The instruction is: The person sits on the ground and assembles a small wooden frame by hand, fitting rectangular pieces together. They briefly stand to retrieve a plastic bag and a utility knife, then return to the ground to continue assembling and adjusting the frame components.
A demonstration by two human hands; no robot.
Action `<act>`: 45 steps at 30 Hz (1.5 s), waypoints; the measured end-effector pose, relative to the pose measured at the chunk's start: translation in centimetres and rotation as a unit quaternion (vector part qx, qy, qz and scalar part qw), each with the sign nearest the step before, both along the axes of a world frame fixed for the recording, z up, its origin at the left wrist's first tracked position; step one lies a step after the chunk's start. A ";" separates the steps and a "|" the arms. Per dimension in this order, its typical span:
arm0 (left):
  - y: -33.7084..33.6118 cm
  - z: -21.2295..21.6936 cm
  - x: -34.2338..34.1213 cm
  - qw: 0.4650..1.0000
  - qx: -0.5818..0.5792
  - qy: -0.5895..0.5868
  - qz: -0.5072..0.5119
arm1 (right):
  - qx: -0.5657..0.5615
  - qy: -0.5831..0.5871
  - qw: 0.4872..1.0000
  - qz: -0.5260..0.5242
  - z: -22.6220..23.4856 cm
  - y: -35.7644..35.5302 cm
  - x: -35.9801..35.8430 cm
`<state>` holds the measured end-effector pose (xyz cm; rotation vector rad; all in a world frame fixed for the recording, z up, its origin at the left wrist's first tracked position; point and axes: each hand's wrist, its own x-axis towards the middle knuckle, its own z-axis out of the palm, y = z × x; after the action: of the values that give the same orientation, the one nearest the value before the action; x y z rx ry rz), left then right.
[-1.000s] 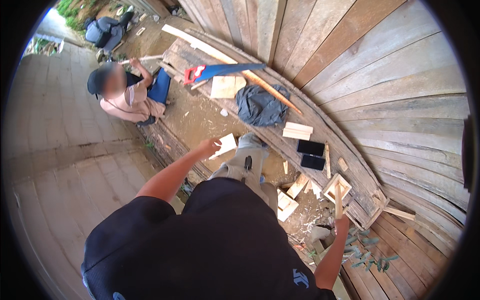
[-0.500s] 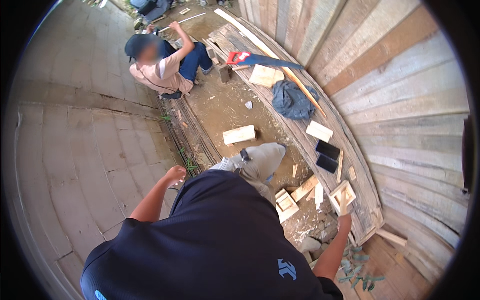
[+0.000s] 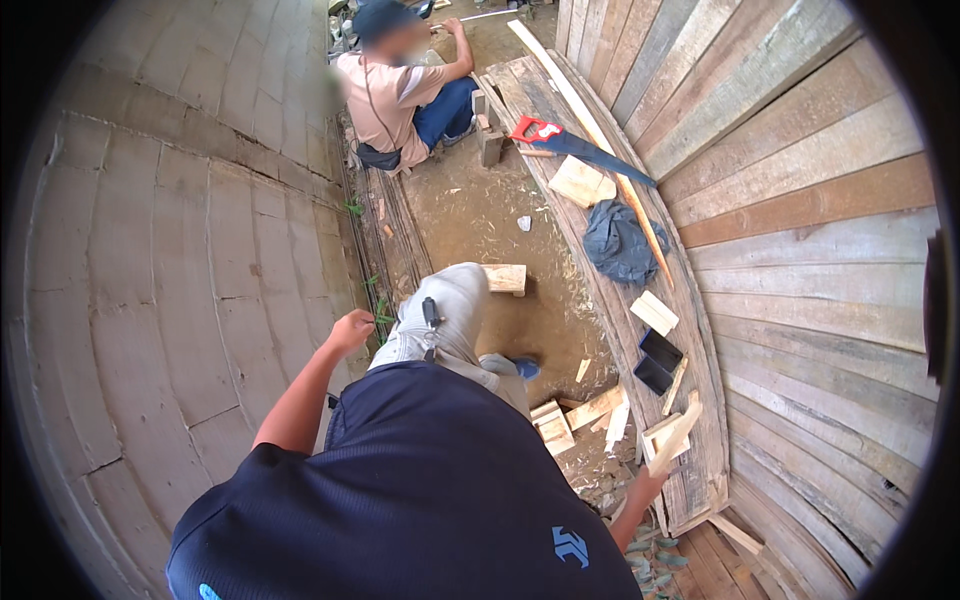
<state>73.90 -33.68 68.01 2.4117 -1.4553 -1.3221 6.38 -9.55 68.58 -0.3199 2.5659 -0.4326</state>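
My right hand (image 3: 645,488) is closed round the lower end of a pale, flat wooden stick (image 3: 676,436), which slants up over the bench. Beneath the stick lies a small wooden box frame (image 3: 662,430), partly hidden by it. Out to the left, beside my grey trousers, my left hand (image 3: 352,330) hangs with its fingers loosely curled, and no held thing shows in it. A black two-part tray or case (image 3: 658,362) rests on the bench close to the frame.
Along the right runs a plank bench (image 3: 708,400) bearing a red-handled saw (image 3: 580,148), a dark plastic bag (image 3: 622,243) and wood pieces. Offcuts (image 3: 595,408) and a small wooden stool (image 3: 505,279) are on the dirt floor. Another person (image 3: 400,100) sits ahead on the left.
My view has shifted as my body moved forward. My right hand has brought the wooden stick up, so it now points away over the box frame.
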 end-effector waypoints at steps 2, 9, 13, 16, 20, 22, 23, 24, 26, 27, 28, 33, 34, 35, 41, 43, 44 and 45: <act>0.5 -2.3 2.8 0.999 0.000 -0.041 -0.005 | -0.049 0.016 0.997 0.060 0.1 -4.4 2.3; -4.8 -1.0 7.1 0.986 0.084 0.090 0.114 | -0.225 -0.016 0.921 0.317 0.1 -23.1 9.8; -10.6 -3.2 12.0 0.979 0.074 0.122 0.143 | -0.205 0.020 0.817 0.539 1.5 -35.6 16.0; -16.8 -6.3 16.0 0.969 0.070 0.146 0.184 | -0.186 0.009 0.754 0.629 2.6 -44.8 24.1; -25.9 -8.1 21.1 0.957 0.019 0.198 0.211 | -0.122 -0.072 0.724 0.675 4.0 -54.8 35.3; -30.8 -6.4 22.9 0.941 -0.046 0.223 0.250 | -0.088 -0.091 0.702 0.700 5.8 -59.9 39.9; -32.0 -5.9 24.0 0.932 -0.065 0.231 0.272 | -0.078 -0.092 0.688 0.716 5.8 -62.0 41.4; -33.1 -5.3 25.0 0.922 -0.085 0.238 0.293 | -0.067 -0.092 0.673 0.731 5.5 -63.9 42.8; -34.1 -3.9 26.7 0.907 -0.108 0.249 0.321 | -0.034 -0.088 0.651 0.753 5.2 -67.3 44.8; -33.8 -4.1 27.6 0.908 -0.102 0.247 0.321 | -0.018 -0.081 0.645 0.759 5.5 -68.7 45.8; -32.9 -4.6 28.7 0.910 -0.096 0.245 0.321 | -0.001 -0.074 0.640 0.765 6.0 -70.0 46.6; -28.1 -5.9 30.8 0.910 -0.065 0.189 0.364 | 0.013 -0.117 0.644 0.756 6.4 -75.4 50.6; -27.5 -5.8 30.5 0.904 -0.053 0.184 0.382 | 0.009 -0.126 0.646 0.753 6.2 -76.1 51.1; -27.0 -5.6 30.2 0.898 -0.042 0.179 0.400 | 0.003 -0.135 0.647 0.750 6.1 -76.8 51.7; -29.8 -5.7 30.7 0.882 -0.085 0.179 0.427 | -0.002 -0.188 0.622 0.760 4.4 -82.8 57.8; -33.1 -6.2 32.2 0.871 -0.121 0.180 0.440 | 0.012 -0.199 0.609 0.768 3.3 -85.1 59.6; -34.7 -6.5 33.0 0.864 -0.139 0.179 0.450 | 0.021 -0.196 0.596 0.778 3.8 -86.4 61.0; -36.9 -6.4 33.6 0.861 -0.148 0.182 0.452 | 0.013 -0.210 0.592 0.778 3.3 -87.6 61.7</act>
<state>107.52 -70.59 61.63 2.0169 -0.2839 -1.0874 68.05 -97.11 71.89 -1.8788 1.0180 0.2271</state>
